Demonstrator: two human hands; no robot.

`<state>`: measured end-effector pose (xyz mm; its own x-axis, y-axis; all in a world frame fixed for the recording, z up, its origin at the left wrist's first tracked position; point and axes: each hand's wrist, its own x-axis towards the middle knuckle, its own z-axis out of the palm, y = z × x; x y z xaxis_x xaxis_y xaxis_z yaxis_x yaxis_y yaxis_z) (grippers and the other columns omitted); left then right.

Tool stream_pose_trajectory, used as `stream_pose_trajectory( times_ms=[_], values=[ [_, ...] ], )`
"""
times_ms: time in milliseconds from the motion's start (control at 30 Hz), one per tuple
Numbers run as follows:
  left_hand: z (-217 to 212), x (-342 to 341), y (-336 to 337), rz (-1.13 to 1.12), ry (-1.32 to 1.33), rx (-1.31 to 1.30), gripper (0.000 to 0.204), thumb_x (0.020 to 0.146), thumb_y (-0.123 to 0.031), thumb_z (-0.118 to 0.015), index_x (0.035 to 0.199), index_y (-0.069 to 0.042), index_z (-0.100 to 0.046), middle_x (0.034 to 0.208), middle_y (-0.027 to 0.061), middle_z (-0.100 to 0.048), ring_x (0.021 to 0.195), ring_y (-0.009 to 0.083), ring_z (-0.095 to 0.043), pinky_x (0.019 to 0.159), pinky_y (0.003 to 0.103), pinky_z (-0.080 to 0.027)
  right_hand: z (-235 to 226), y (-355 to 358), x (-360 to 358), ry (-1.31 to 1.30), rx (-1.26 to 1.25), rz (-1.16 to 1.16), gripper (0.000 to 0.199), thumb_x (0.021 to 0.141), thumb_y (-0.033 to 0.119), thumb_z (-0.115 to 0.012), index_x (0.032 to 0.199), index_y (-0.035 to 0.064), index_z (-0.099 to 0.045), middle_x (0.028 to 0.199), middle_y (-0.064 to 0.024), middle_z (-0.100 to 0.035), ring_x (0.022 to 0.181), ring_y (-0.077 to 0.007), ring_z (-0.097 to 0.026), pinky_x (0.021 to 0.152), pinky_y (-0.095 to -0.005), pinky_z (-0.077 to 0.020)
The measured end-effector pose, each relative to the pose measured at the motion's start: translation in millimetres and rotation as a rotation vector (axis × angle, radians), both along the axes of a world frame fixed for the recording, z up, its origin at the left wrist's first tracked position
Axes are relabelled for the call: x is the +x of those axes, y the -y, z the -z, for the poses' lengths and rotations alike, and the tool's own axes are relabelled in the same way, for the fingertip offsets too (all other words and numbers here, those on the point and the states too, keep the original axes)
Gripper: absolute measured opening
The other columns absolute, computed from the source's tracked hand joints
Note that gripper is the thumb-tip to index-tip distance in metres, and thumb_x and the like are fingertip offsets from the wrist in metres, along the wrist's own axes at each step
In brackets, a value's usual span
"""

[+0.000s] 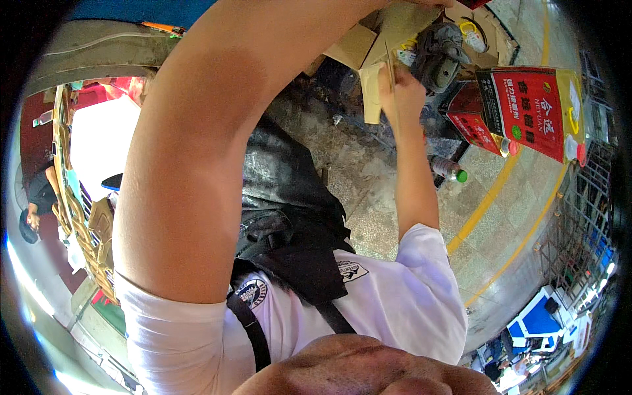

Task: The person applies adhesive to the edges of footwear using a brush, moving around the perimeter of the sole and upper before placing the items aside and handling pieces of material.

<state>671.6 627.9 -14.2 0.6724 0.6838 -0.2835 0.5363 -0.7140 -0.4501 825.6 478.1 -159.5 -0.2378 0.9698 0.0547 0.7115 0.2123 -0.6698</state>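
Right hand (403,99), upper right of centre, looks closed on a flat tan cardboard sheet (372,99) — blurred, though. Left hand (436,2) cut off at the top edge, can't tell its grip. Risk: a one-sided pull could bend or tear the sheet; a rightward swing could clip the red-and-yellow metal can (526,108), right, or roll the clear plastic bottle with green cap (445,167) below it.

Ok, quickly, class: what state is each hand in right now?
Left hand: mostly cut off at the picture's top edge; its grip cannot be told.
Right hand: fingers look curled beside the cardboard; whether they hold it is unclear.
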Motion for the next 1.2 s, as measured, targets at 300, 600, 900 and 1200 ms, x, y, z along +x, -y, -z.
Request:
stream_pose_trajectory(
  times_ms=[300, 600, 900, 1200],
  values=[
    [-29, 31, -19, -0.308, -0.101, -0.266, 0.038, 0.098, -0.017, -0.059, 0.136, -0.017, -0.060, 0.121, 0.0117, -0.069, 0.110, 0.0303, -0.068, 0.086, 0.048, -0.055, 8, 63, 35, -0.197, -0.438, -0.219, 0.037, 0.092, 0.038, -0.072, 0.092, 0.0007, -0.072, 0.080, -0.0184, -0.070, 0.075, -0.0266, -0.066, 0.070, -0.0397, -0.0514],
    [-23, 12, 61, -0.234, 1.000, -0.174, 0.079, 0.090, -0.037, -0.073, 0.156, -0.012, -0.038, 0.141, 0.0221, -0.058, 0.125, 0.0386, -0.061, 0.104, 0.053, -0.048, -43, 113, 63, -0.274, -0.596, -0.297, 0.020, 0.086, 0.015, -0.079, 0.093, -0.0001, -0.068, 0.089, -0.0082, -0.069, 0.081, -0.0210, -0.065, 0.078, -0.0360, -0.0520],
    [-72, -98, 354, -0.776, 1.594, -0.626, 0.020, 0.100, -0.014, -0.063, 0.115, 0.000, -0.065, 0.094, 0.0135, -0.073, 0.080, 0.0213, -0.074, 0.072, 0.033, -0.058, -122, 103, 13, -0.545, -0.780, -0.760, 0.020, 0.083, 0.005, -0.077, 0.100, 0.0003, -0.067, 0.093, -0.0070, -0.067, 0.084, -0.0189, -0.065, 0.078, -0.0348, -0.0520],
    [-32, -75, 446, -0.754, 2.089, -0.368, 0.035, 0.100, -0.030, -0.069, 0.118, 0.000, -0.065, 0.085, 0.0026, -0.064, 0.064, 0.0106, -0.056, 0.058, 0.025, -0.046, -151, 132, -43, -0.184, -0.533, -1.097, 0.053, 0.084, 0.021, -0.080, 0.126, -0.0039, -0.060, 0.117, -0.0107, -0.068, 0.102, -0.0218, -0.068, 0.089, -0.0345, -0.0535]
  ],
)
